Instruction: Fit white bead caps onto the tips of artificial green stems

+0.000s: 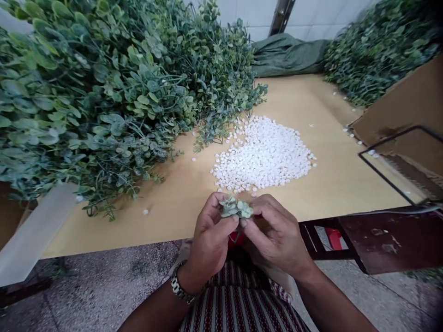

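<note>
Between my two hands, just over the table's near edge, is a small sprig of artificial leaves (236, 207), pale green with rounded leaves. My left hand (215, 237) pinches it from the left, thumb in front. From the right, my right hand (277, 233) has thumb and fingers closed at its edge and stem. Whether a small white piece is also between the right fingertips cannot be seen. Just beyond the hands lies a heap of small white round pieces (266, 154). A large pile of artificial green foliage (121, 92) fills the left side.
The wooden-topped table (173, 216) has a few loose white pieces scattered on it. A cardboard box (408, 106) and a black wire frame (384, 177) stand at the right. More foliage (374, 55) and a dark green cloth (290, 55) lie at the back. A translucent white strip (38, 235) juts out at left.
</note>
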The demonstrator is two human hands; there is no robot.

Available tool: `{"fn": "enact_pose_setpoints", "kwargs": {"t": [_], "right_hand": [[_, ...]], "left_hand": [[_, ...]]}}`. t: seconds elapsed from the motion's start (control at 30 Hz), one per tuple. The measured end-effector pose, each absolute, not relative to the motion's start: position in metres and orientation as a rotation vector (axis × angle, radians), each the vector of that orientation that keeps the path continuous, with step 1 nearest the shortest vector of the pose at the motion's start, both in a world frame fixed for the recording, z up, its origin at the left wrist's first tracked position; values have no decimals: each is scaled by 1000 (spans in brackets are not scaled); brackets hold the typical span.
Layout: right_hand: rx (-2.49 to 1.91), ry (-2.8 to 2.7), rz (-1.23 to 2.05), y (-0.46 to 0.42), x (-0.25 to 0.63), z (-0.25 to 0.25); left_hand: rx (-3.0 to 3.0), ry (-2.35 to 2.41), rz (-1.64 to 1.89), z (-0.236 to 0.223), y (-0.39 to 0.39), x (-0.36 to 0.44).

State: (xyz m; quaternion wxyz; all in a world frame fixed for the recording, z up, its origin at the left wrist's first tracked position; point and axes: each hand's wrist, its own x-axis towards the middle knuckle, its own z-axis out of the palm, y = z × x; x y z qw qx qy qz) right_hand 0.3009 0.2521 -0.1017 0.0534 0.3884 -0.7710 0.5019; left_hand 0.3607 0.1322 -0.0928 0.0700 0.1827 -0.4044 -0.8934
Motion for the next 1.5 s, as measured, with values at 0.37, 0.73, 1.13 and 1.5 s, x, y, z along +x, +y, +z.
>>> {"fn": "enact_pose_setpoints", "kwargs": {"t": [0.37, 0.73, 1.13, 1.5], "right_hand": [[1177, -2304, 1574, 254, 309, -104], [1121, -2437, 1078, 286, 262, -108], [1298, -2459, 864, 268, 260, -112], [636, -1922, 2850, 253, 281, -115]], "left_hand": [[627, -1305, -2646, -89, 140, 353], [566, -1576, -2243, -90, 123, 349], [564, -1615, -2347, -100, 121, 344], [344, -1744, -2279, -106, 136, 344]]}}
